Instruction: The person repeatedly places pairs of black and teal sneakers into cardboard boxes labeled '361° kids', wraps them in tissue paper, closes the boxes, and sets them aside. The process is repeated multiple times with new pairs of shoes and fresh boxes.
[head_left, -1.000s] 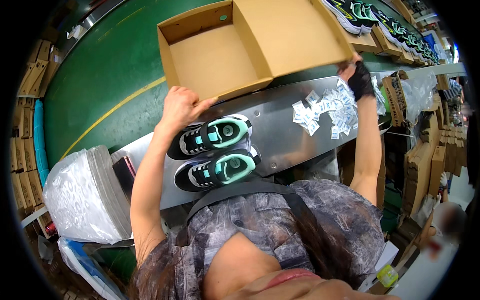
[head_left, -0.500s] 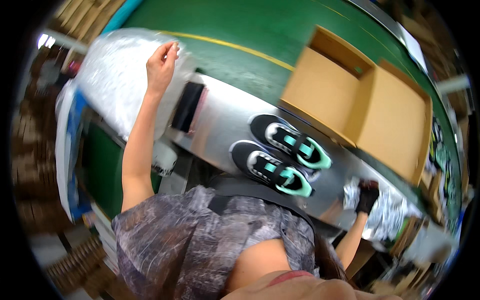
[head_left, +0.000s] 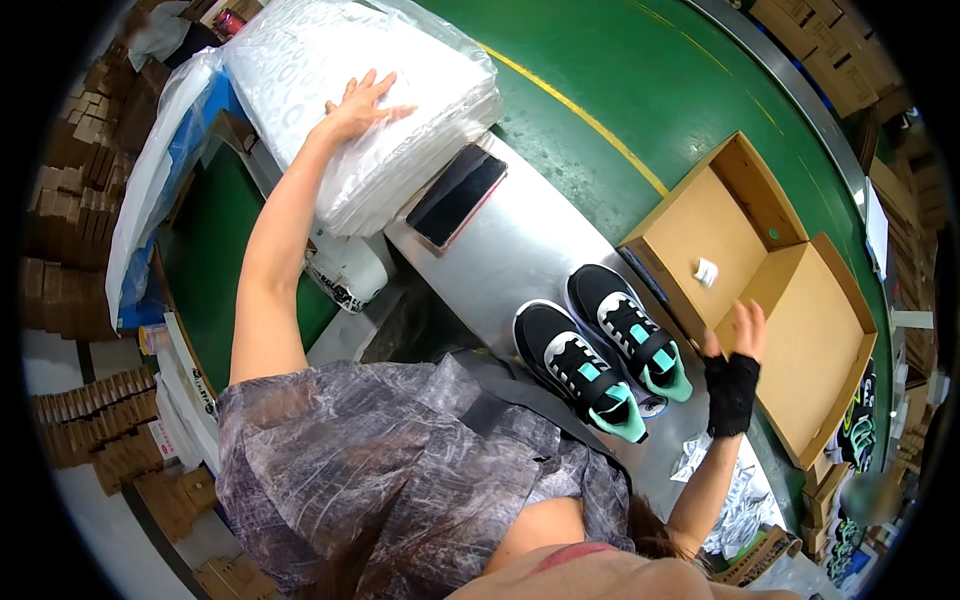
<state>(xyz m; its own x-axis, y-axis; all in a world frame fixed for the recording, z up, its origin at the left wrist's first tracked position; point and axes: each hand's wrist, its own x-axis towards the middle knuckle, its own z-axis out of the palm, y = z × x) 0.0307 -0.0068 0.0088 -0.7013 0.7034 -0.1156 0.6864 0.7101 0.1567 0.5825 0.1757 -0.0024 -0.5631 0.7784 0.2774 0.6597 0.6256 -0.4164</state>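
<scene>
My left hand (head_left: 370, 108) lies on a thick stack of white sheets (head_left: 300, 60) in clear plastic, fingers spread. My right hand (head_left: 735, 375), in a black fingerless glove, is raised by the near side of an open brown cardboard box (head_left: 662, 240), fingers stretched and holding nothing. A small white packet (head_left: 706, 271) shows against the inside of the box; whether it rests there or is in the air I cannot tell. Left of my right hand, a black-and-mint sneaker (head_left: 575, 362) and its mate (head_left: 628, 325) stand side by side on the metal table (head_left: 480, 290).
A dark-screened phone (head_left: 457, 197) lies beside the stack. Several small silvery-white packets (head_left: 740, 505) are heaped near my right forearm. A white roll (head_left: 350, 272) sits below the stack. Beyond the table runs a green floor (head_left: 570, 60) with a yellow line.
My left hand has gone from raised with curled fingers to spread on the stack. My right hand has moved from the packet heap toward the box and opened; a packet now appears there.
</scene>
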